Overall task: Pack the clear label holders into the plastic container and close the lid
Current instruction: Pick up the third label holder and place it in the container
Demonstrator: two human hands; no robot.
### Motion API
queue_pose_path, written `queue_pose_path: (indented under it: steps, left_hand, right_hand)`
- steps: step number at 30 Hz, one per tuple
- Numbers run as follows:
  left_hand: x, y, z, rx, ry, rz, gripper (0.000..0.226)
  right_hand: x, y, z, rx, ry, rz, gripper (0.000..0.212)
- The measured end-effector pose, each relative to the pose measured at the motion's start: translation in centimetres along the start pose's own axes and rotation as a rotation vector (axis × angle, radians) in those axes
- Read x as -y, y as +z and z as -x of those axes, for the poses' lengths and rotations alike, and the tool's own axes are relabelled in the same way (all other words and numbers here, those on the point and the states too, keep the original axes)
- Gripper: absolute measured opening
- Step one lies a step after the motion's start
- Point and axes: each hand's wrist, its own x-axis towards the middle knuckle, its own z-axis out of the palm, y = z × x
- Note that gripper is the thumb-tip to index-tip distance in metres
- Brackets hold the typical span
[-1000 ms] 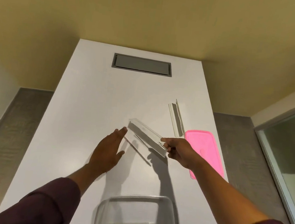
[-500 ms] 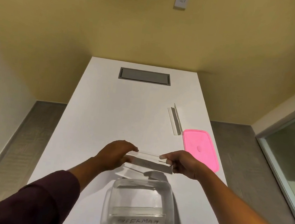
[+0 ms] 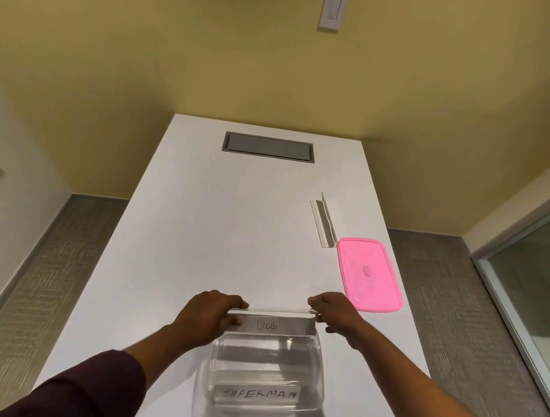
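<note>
Both hands carry one clear label holder (image 3: 272, 323) by its ends, just above the far rim of the plastic container (image 3: 264, 378): the left hand (image 3: 208, 317) pinches the left end with fingers over the top edge and thumb below, and the right hand (image 3: 332, 312) pinches the right end the same way. The step in hand looks like lowering this strip into the box. To do it well, keep the strip level and parallel to the container's long sides, bring it down inside the far wall rather than onto the rim, and let go only when it rests on the bottom or against the holder already inside, so that it does not tip or spring out. The held strip is a long see-through angled piece with a paper insert that reads something like "Dog"; it is slightly wider than the gap between the hands and looks thin and stiff. The container is clear, rounded at the corners and open, standing on the white bench (image 3: 195, 233) near its close edge, with another holder (image 3: 261, 393) marked "SUPERMAN" lying along its near wall. A third holder (image 3: 323, 220) waits farther off on the bench, touching or just beside the corner of the pink lid (image 3: 367, 273), which lies flat to the right.
</note>
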Motion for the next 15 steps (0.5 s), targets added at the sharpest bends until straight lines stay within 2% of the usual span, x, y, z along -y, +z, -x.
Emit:
queue_pose_path:
  steps: [2, 4, 9, 15]
  left_hand:
    - [-0.1, 0.2, 0.4, -0.007, -0.011, 0.005, 0.035]
    - [-0.3, 0.2, 0.7, -0.004, -0.009, 0.011, 0.034]
    - [-0.9, 0.9, 1.4, 0.022, -0.006, 0.042, 0.031]
    - [-1.5, 1.8, 1.7, 0.066, -0.013, 0.017, 0.034]
  right_hand:
    - [-0.3, 0.4, 0.8, -0.106, -0.126, 0.134, 0.026]
    - [-0.7, 0.9, 2.0, -0.145, -0.285, 0.254, 0.033]
    - [-2.9, 2.4, 3.7, -0.044, -0.522, 0.692, 0.071]
    - [-5.1, 4.0, 3.7, -0.105, -0.491, 0.840, 0.067]
